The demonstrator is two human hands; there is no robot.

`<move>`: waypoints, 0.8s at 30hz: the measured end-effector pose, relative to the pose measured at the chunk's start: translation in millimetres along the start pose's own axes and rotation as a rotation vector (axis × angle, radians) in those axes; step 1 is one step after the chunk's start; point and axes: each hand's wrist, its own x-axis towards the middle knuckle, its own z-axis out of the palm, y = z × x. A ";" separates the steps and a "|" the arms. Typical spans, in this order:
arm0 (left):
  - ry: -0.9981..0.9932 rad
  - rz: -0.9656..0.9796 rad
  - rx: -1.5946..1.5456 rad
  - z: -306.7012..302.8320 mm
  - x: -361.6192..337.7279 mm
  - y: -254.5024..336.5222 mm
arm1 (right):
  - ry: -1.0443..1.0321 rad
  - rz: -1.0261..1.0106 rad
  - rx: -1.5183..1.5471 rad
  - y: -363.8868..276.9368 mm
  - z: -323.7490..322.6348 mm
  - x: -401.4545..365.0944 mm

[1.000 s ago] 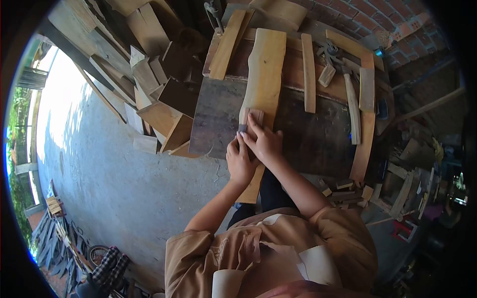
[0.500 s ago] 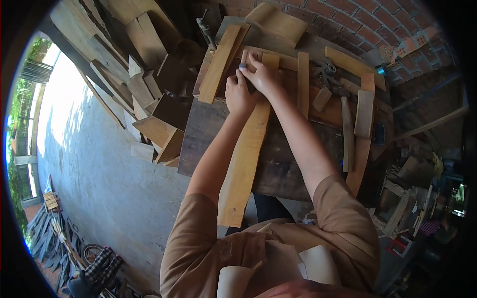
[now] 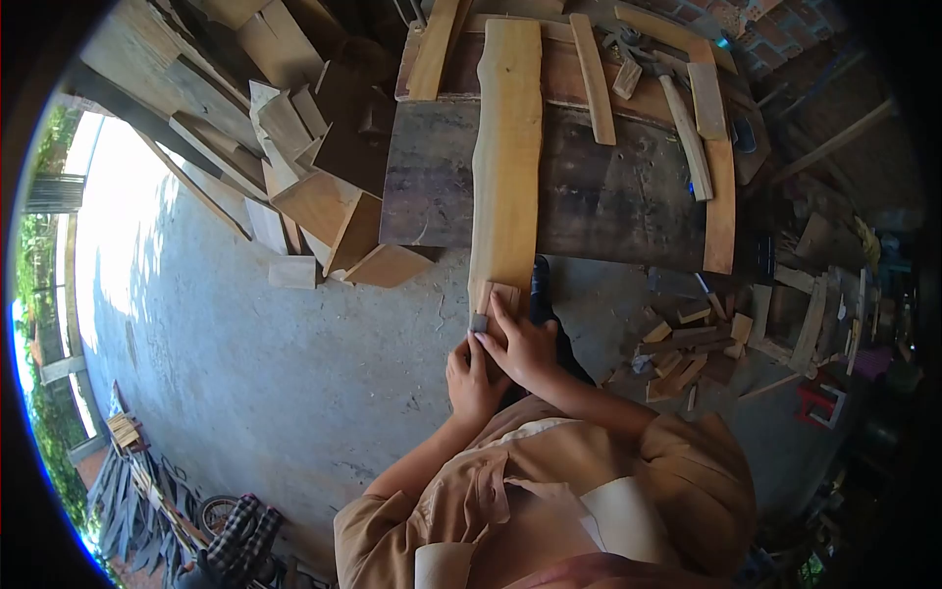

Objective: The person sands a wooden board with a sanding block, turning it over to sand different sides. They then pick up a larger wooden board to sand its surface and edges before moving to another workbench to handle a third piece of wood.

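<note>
A long pale yellow board [image 3: 510, 147] lies on the dark worktable [image 3: 608, 216], its near end jutting past the table's front edge toward my body. On that near end rests a small reddish-brown wooden block [image 3: 504, 292] with a grey piece [image 3: 479, 322] at its left side. My left hand [image 3: 473, 381] is closed at the block's near left, fingertips beside the grey piece. From the right, my right hand [image 3: 525, 348] grips the block with its index finger stretched along the top. The block's underside is hidden.
Wood strips [image 3: 593, 79], a hammer [image 3: 677, 128] and a curved wooden piece [image 3: 718, 196] lie on the table's right. Boards and offcuts [image 3: 324, 206] lean at the left. Scrap wood [image 3: 687, 353] is piled on the floor, with a red stool [image 3: 819, 402] beyond.
Both hands have drawn the wooden block along the board from its far part to the near end, close to my body. The view has tilted down.
</note>
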 end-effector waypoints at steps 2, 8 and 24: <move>-0.012 0.031 -0.001 6.3 -12.2 -4.7 | 0.051 -0.002 0.043 4.8 6.0 -9.9; 0.043 0.065 0.015 24.1 49.1 5.9 | 0.144 0.023 -0.002 20.9 -5.5 39.4; 0.291 0.024 0.078 70.5 444.0 85.4 | 0.053 0.063 0.177 104.4 -157.8 419.8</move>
